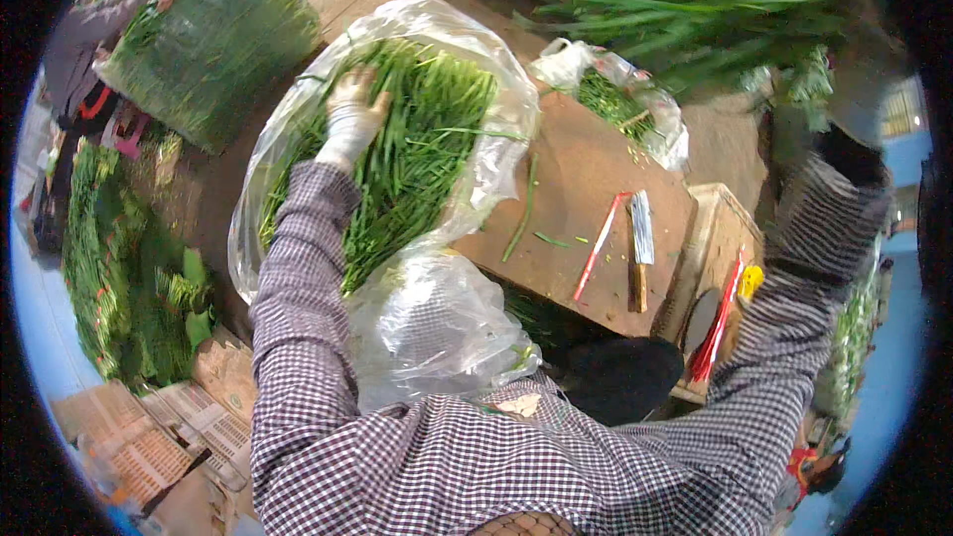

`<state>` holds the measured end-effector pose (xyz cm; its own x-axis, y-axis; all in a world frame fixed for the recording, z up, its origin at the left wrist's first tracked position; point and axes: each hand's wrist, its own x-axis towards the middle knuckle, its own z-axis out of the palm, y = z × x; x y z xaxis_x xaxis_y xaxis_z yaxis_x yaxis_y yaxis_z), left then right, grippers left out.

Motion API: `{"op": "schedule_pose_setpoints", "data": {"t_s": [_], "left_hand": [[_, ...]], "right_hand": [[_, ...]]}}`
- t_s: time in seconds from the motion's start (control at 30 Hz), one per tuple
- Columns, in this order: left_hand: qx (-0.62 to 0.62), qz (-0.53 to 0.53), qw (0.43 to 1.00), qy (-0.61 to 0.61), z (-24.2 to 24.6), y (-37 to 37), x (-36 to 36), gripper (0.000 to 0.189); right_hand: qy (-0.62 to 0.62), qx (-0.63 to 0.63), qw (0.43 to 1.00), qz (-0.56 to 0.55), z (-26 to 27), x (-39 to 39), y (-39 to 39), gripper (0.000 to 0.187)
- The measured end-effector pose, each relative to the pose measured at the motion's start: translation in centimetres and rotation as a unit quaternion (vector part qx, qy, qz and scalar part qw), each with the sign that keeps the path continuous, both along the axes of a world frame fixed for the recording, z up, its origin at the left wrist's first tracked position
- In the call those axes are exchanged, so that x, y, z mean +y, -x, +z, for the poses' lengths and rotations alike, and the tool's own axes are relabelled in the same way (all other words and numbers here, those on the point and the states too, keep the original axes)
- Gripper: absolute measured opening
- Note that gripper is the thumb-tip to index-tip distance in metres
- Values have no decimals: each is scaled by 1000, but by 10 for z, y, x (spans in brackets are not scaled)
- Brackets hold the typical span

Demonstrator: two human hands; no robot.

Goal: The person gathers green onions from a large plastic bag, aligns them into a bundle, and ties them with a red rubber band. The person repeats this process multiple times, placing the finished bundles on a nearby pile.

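Observation:
My left hand (352, 115), in a pale glove, lies on chopped green leafy stalks (417, 156) inside a large clear plastic bag (491, 22); its fingers are spread. At the upper right, blurred, my right hand (856, 100) is at the base of a big bundle of long green leaves (692, 11), apparently gripping it; the fingers cannot be made out. On a brown board (566, 141) lie a knife (641, 238) with a wooden handle, a red and white strip (599, 249) and a few green scraps.
A smaller plastic bag of green trimmings (610, 100) sits beyond the board. To its right stands a wooden box (700, 268) with red ties (718, 335). A wrapped green bundle (216, 45), leafy bunches (134, 268) and plastic crates (149, 454) are at the left.

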<state>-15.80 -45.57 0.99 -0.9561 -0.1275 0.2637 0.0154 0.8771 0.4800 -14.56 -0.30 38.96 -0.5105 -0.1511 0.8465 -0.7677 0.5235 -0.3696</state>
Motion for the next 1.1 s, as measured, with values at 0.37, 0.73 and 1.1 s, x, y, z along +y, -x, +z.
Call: {"op": "schedule_pose_setpoints", "data": {"t_s": [0.37,0.73,1.1], "left_hand": [[-437,-140,713,-530,37,-183,161,66],[-389,-104,915,-11,3,-188,286,134],[-325,-45,943,61,-17,-198,296,124]], "right_hand": [[-483,-13,859,167,-373,-66,-78,5],[-576,-83,723,373,-472,-104,-202,29],[-356,-316,850,-223,-370,71,-263,19]]}}
